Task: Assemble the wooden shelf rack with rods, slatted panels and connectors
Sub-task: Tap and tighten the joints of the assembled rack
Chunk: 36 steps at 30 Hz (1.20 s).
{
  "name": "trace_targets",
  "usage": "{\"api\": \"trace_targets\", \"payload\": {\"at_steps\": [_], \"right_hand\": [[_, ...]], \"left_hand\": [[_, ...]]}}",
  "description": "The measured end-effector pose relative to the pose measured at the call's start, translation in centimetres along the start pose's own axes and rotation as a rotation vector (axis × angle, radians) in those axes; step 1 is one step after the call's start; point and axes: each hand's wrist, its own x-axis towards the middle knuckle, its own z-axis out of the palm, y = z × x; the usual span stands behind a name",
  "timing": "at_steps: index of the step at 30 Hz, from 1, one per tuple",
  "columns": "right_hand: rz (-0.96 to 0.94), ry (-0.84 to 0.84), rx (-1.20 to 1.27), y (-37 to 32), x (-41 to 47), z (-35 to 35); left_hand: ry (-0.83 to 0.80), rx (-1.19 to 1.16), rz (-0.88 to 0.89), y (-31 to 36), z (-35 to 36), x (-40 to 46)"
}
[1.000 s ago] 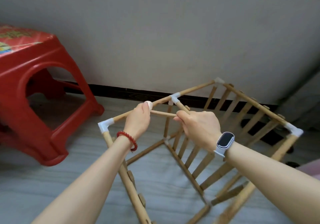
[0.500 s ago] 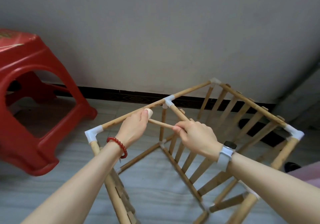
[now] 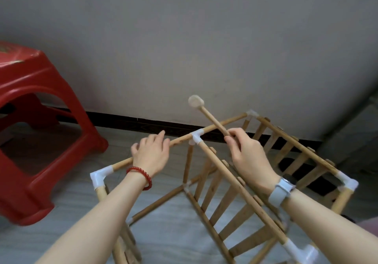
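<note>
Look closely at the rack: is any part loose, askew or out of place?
One thin rod with a round knob is out of place: the right hand pinches its lower end, joined to no connector. The left hand rests on the top rail.

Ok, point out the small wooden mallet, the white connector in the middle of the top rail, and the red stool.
wooden mallet point(image 3: 211, 118), head view, mid-handle
white connector point(image 3: 196, 137), head view, centre of joint
red stool point(image 3: 30, 83), head view, seat's front edge

One wooden rack point(image 3: 235, 184), one small mallet point(image 3: 206, 114), one red stool point(image 3: 41, 132), perhaps five white connectors point(image 3: 197, 138).
</note>
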Motion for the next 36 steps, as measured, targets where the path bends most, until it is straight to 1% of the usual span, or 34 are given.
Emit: {"api": "trace_targets", "payload": {"at_steps": [1, 2, 3, 5, 6, 7, 8, 10, 11, 12, 13, 15, 16, 17, 18, 20, 21, 22, 23, 25, 26, 27, 28, 29, 30, 31, 32, 33, 34, 35, 36], "right_hand": [[-0.033, 0.092, 0.0, 0.0, 0.1, 0.2], [-0.032, 0.11, -0.022, -0.1, 0.2, 0.6], [0.007, 0.065, -0.064, -0.1, 0.2, 1.1], [0.134, -0.14, -0.222, 0.2, 0.6, 1.8], [0.165, -0.178, -0.27, 0.3, 1.1, 1.8], [0.168, -0.135, -0.261, 0.4, 1.6, 1.5], [0.143, -0.039, -0.202, 0.3, 2.1, 1.3], [0.107, 0.133, 0.036, -0.2, 2.7, 0.9], [0.128, 0.155, 0.176, -0.6, 2.7, 1.0], [0.177, 0.112, 0.256, -0.9, 2.5, 1.1], [0.228, 0.021, 0.231, -1.0, 2.0, 1.4], [0.273, -0.214, -0.025, -0.7, 1.4, 1.9], [0.267, -0.247, -0.111, -0.5, 1.5, 1.9], [0.253, -0.205, -0.12, -0.5, 1.8, 1.8], [0.208, -0.103, -0.088, -0.6, 2.2, 1.6], [0.045, 0.201, -0.006, -1.1, 2.7, 1.2], [-0.016, 0.284, 0.014, -1.4, 2.5, 1.2], [-0.019, 0.282, 0.002, -1.4, 2.0, 1.5], [0.031, 0.19, -0.053, -1.3, 1.1, 2.2], [0.225, -0.212, -0.305, -0.8, -0.5, 3.4], [0.278, -0.264, -0.341, -0.3, -0.6, 3.6], [0.27, -0.194, -0.282, 0.0, -0.4, 3.4], [0.208, -0.041, -0.179, 0.1, 0.1, 3.1], [0.099, 0.13, -0.125, -0.3, 0.5, 2.5], [0.012, 0.254, -0.095, -0.4, 0.7, 2.3], [-0.012, 0.275, -0.077, -0.7, 0.8, 2.1], [0.022, 0.216, -0.072, -0.8, 0.5, 2.3], [0.109, 0.041, -0.123, -1.0, 0.1, 2.8], [0.205, -0.175, -0.212, -0.9, -0.3, 3.3], [0.264, -0.279, -0.264, -0.7, -0.4, 3.4], [0.274, -0.245, -0.254, -0.3, -0.1, 3.4]], "left_hand": [[-0.023, 0.105, 0.029, -0.1, 1.0, -0.2], [0.003, 0.178, 0.051, -0.2, 1.7, -0.4], [0.043, 0.207, 0.053, -0.2, 2.0, -0.4], [0.078, 0.205, 0.047, -0.3, 2.0, -0.1], [0.077, 0.211, 0.054, -0.4, 1.9, 0.0], [0.081, 0.216, 0.064, -0.5, 2.0, 0.0], [0.088, 0.233, 0.081, -0.7, 2.0, 0.0], [0.086, 0.24, 0.084, -0.7, 1.9, 0.1], [0.074, 0.232, 0.089, -0.7, 1.9, 0.1], [0.061, 0.222, 0.097, -0.7, 1.8, 0.3], [0.046, 0.214, 0.101, -0.7, 1.8, 0.4], [0.029, 0.208, 0.103, -0.8, 1.7, 0.5], [0.029, 0.205, 0.104, -0.9, 1.6, 0.5], [0.033, 0.204, 0.103, -0.9, 1.7, 0.5], [0.034, 0.207, 0.099, -0.9, 1.8, 0.5], [0.043, 0.208, 0.102, -0.8, 2.0, 0.5], [0.043, 0.208, 0.096, -0.8, 2.0, 0.5], [0.045, 0.211, 0.094, -0.8, 2.0, 0.4], [0.052, 0.216, 0.095, -0.8, 2.0, 0.3], [0.075, 0.236, 0.1, -0.8, 2.1, 0.1], [0.086, 0.247, 0.103, -0.9, 2.1, 0.1], [0.1, 0.256, 0.109, -0.8, 2.2, 0.0], [0.112, 0.26, 0.11, -0.9, 2.2, 0.0], [0.114, 0.259, 0.108, -0.8, 2.3, 0.0], [0.116, 0.26, 0.104, -0.8, 2.3, 0.0], [0.122, 0.268, 0.103, -0.8, 2.3, 0.0], [0.126, 0.277, 0.101, -0.7, 2.3, -0.1], [0.127, 0.28, 0.095, -0.7, 2.3, -0.2], [0.127, 0.276, 0.089, -0.7, 2.3, -0.3], [0.129, 0.269, 0.085, -0.8, 2.4, -0.4], [0.136, 0.266, 0.089, -0.8, 2.4, -0.5]]}}
